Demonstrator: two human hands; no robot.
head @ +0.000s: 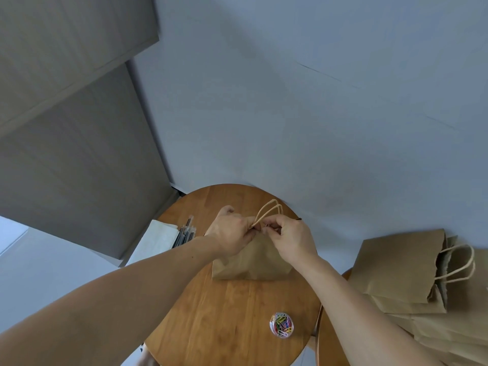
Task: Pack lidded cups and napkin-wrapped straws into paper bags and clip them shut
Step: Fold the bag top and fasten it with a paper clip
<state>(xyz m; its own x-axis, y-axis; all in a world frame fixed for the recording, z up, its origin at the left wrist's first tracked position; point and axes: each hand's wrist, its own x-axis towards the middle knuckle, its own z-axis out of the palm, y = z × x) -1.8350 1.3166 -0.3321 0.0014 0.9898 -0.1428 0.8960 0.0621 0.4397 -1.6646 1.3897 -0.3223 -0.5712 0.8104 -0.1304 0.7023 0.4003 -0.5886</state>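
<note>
A brown paper bag [250, 262] stands upright on the round wooden table [227, 318], its twisted paper handles sticking up behind my hands. My left hand [232, 231] pinches the bag's closed top edge at the base of the handles. My right hand [290, 237] pinches the same edge from the right, fingertips meeting the left hand's; a small clip seems to sit between them, too small to tell. The bag's contents are hidden.
A clear round tub of coloured paper clips [281, 324] sits at the table's front right. White napkins [155, 241] and a bundle of dark straws [184, 233] lie at the left. A stack of flat paper bags [412, 281] rests on a second table at the right.
</note>
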